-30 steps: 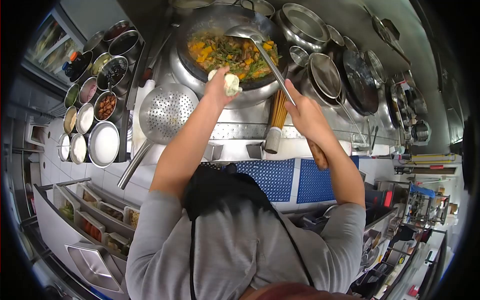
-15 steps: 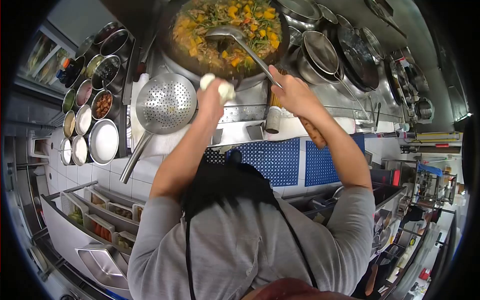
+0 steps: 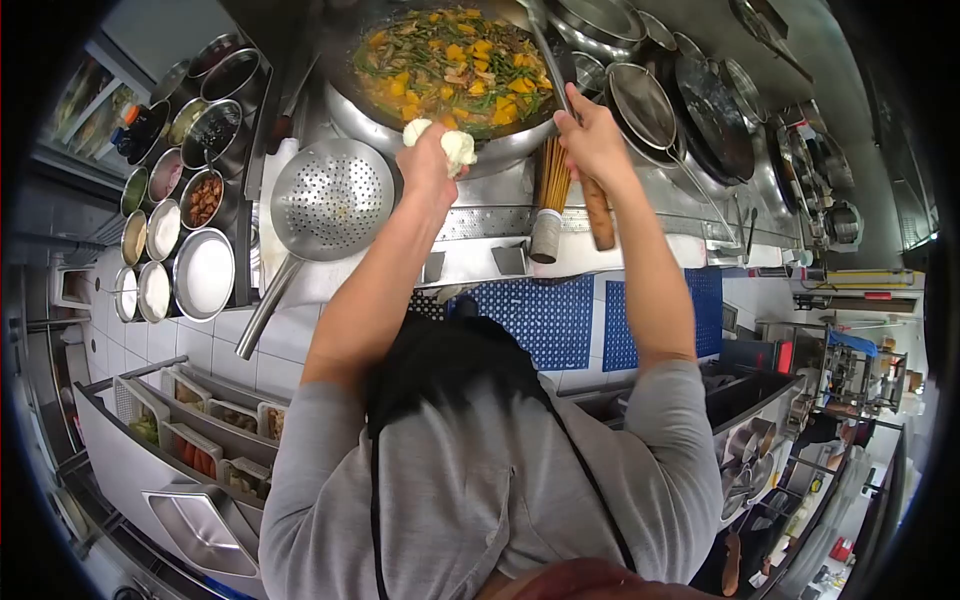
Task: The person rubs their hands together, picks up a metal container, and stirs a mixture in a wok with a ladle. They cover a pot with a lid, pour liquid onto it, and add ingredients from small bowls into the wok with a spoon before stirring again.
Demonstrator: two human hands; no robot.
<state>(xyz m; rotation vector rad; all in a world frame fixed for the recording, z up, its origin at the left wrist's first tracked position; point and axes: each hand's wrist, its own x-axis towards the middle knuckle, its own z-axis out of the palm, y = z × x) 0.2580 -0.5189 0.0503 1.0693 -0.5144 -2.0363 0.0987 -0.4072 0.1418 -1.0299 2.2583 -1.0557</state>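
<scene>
A large wok stands on the stove, full of a stew of orange chunks, green beans and other pieces in sauce. My left hand is closed around a bunched white cloth at the wok's near rim. In my right hand is a long metal ladle with a wooden handle end, fingers wrapped round the shaft. The shaft runs up along the wok's right side; the bowl of the ladle cannot be made out. A bamboo wok brush lies just left of the wooden handle.
To the left rests a perforated skimmer, its handle past the counter edge. Beyond it are several metal pots of ingredients, including one with brown pieces. A fine strainer and dark woks sit at the right. Blue mats cover the floor.
The ladle has left the middle of the stew and swung to the wok's right side, turning more upright. My right hand moved slightly up and right. My left hand stays at the rim.
</scene>
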